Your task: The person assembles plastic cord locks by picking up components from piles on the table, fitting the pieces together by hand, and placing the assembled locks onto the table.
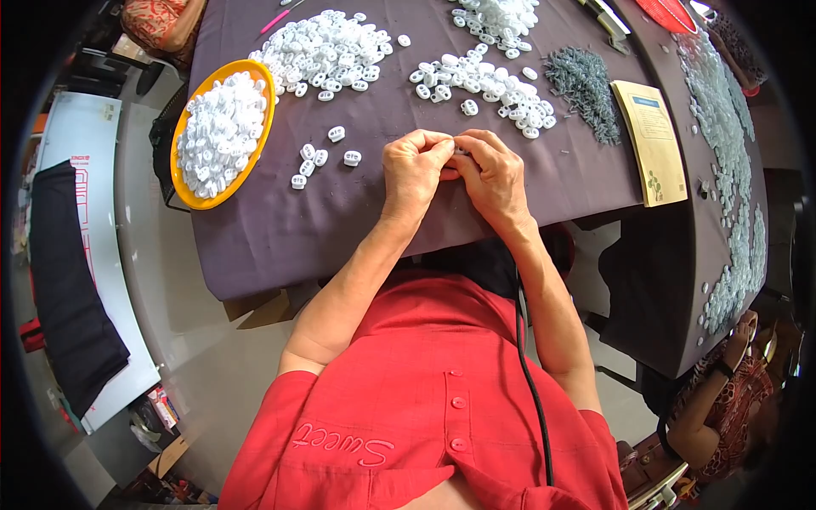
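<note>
My left hand (413, 167) and my right hand (495, 174) meet above the near part of the table, thumbs and forefingers pinched together. Between the fingertips is something small, mostly hidden, that I cannot make out. Left of my hands lie several loose white cord locks (352, 158), oval with two holes. Ahead of my hands spreads a row of white oval pieces (484, 82), and to its right lies a heap of tiny grey springs (583, 89).
A yellow bowl (267, 106) full of white pieces stands at left, beside a larger white heap (327, 51). A tan booklet (650, 144) lies at right. Beyond it, a second table holds clear pieces (722, 136). Other people sit at upper left and lower right.
</note>
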{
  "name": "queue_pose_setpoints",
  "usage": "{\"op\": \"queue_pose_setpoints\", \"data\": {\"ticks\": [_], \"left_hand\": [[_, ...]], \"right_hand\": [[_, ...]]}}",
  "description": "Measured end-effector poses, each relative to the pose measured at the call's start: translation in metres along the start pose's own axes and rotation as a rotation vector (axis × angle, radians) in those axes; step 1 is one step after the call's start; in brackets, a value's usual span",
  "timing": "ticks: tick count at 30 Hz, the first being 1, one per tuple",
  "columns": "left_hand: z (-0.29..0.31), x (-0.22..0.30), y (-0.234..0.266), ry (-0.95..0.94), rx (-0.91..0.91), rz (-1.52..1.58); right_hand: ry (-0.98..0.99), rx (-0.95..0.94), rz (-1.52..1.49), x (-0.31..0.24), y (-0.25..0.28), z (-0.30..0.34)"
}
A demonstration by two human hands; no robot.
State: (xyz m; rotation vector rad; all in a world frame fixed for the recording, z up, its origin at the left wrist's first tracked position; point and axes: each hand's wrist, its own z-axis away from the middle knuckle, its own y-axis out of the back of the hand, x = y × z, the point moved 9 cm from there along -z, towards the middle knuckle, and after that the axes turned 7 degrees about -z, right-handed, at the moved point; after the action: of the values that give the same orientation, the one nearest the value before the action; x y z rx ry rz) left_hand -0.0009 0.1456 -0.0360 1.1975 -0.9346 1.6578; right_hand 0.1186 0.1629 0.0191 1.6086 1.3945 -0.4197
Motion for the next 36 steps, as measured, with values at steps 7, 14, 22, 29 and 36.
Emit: {"op": "queue_pose_setpoints", "data": {"ticks": [7, 14, 22, 29, 36], "left_hand": [[0.000, -0.002, 0.000, 0.016, 0.021, 0.005], [0.001, -0.006, 0.002, 0.099, -0.028, 0.073], [-0.001, -0.003, -0.003, 0.052, -0.094, -0.036], [0.008, 0.016, 0.023, -0.032, -0.058, -0.335], [-0.002, 0.036, 0.068, -0.133, 0.044, -0.657]], "right_hand": [[0.000, 0.000, 0.023, -0.002, 0.000, -0.001], [-0.127, -0.018, -0.095, 0.007, 0.000, -0.003], [-0.134, -0.053, -0.161, 0.006, 0.002, -0.001], [-0.152, -0.032, 0.042, 0.003, 0.064, 0.010], [-0.176, 0.060, 0.440, 0.044, 0.123, 0.007]]}}
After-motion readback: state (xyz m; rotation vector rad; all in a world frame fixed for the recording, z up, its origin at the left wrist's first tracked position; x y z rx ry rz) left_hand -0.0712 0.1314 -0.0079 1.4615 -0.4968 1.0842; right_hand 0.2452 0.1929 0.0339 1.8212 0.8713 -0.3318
